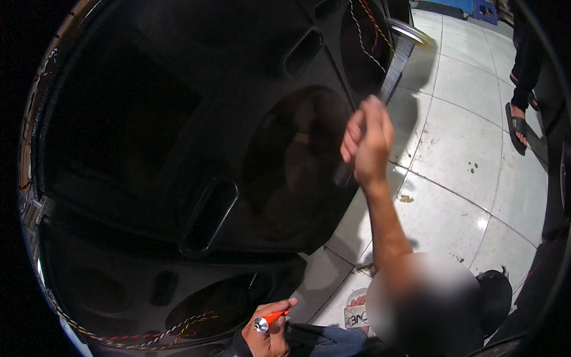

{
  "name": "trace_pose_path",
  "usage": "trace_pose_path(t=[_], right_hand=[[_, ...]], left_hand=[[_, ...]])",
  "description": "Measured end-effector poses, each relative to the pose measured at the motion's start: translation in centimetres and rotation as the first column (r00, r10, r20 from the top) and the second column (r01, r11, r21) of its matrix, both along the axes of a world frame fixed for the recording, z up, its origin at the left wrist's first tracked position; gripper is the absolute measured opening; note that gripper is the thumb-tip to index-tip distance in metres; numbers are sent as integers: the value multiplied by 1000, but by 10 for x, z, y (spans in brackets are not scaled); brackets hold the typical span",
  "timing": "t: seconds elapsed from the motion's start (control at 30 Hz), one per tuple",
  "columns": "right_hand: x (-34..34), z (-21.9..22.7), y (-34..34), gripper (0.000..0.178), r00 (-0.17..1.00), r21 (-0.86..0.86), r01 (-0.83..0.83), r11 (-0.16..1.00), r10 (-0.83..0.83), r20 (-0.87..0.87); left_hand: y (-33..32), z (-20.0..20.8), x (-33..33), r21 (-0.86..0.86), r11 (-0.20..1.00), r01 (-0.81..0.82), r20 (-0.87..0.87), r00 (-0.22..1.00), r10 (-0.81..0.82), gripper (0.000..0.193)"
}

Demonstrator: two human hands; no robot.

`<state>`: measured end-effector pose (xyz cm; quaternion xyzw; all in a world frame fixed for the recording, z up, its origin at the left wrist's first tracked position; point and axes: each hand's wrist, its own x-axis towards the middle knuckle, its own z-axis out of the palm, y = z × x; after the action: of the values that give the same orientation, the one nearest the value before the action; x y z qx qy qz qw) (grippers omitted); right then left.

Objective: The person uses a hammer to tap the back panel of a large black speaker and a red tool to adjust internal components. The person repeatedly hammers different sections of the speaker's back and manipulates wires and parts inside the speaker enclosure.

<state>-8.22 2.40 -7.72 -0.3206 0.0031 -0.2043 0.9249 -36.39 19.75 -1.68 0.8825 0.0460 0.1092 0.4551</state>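
Blurred out at its near end, a bare forearm rises from the lower right of the frame to the right hand (372,143), just right of centre. Its fingers are curled, but motion blur means I cannot tell whether they grip the grey strip (397,71) meeting the hand from above. That strip runs up to a silver-and-yellow ring (416,34) at upper right. At bottom centre, the left hand (273,340) has its fingers wrapped round an orange tube (273,318) with a round silver end. Large black panels (148,107) with moulded recesses fill the left and centre; coloured wires (178,330) cross them at lower left. White floor tiles (464,131) and another person's sandalled foot (520,126) show at right.
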Motion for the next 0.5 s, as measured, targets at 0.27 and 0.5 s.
trace_pose_path(t=[0.27,0.5], right_hand=[[-24,-24,43,37,913,-161,-393,905,362,-188],[38,-5,16,43,915,-174,403,898,-393,90]], left_hand=[[-2,-2,1,-5,1000,-4,-33,999,4,22],[-7,-2,-3,-18,1000,-20,8,1000,20,20]])
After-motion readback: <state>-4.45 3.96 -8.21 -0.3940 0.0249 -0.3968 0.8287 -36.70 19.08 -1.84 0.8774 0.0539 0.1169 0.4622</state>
